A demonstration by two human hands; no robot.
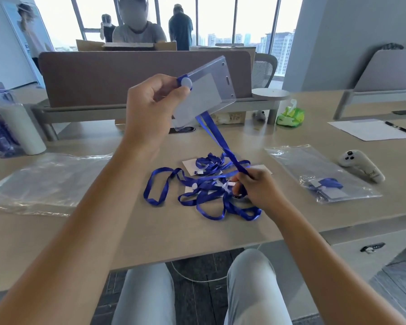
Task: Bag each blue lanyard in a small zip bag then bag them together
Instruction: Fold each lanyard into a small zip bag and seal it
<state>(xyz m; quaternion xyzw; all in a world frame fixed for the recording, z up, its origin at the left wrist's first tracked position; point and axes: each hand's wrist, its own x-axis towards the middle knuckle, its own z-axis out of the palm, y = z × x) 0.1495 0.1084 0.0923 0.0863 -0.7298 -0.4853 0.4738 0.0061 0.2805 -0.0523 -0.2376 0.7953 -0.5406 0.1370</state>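
Observation:
My left hand (150,102) is raised above the desk, pinching the blue clip end of a clear badge holder (204,95). Its blue lanyard strap (217,137) runs taut down to my right hand (256,186), which grips the strap low over the desk. Under that hand lies a tangled pile of blue lanyards (197,188) with white cards. To the right, a small zip bag (324,172) lies flat with one folded blue lanyard inside. A large clear bag (45,179) lies flat at the left.
A white controller (361,165) rests right of the small bag. Paper with a pen (373,130) and a green wipe pack (290,114) lie further back. A white roll and bottles (10,127) stand far left. A divider panel (138,76) and a seated person are behind.

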